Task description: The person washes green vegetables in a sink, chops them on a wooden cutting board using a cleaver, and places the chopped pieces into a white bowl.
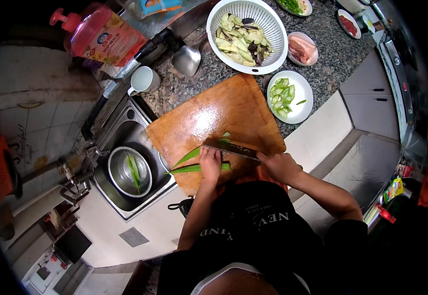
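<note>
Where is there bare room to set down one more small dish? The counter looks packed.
The upper half of the cutting board lies bare, between the white colander and the knife. A small granite patch shows between the ladle and the board. Around the white plate and pink bowl it is crowded.

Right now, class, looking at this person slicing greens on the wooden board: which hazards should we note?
1. The left hand pins the green stalks right beside the knife blade, so a slip could nick its fingers.
2. The cutting board seems to jut over the sink, so it might tip or slide under pressure.
3. The stalk tips hang past the board's edge, so cut pieces could drop into the sink.
</note>
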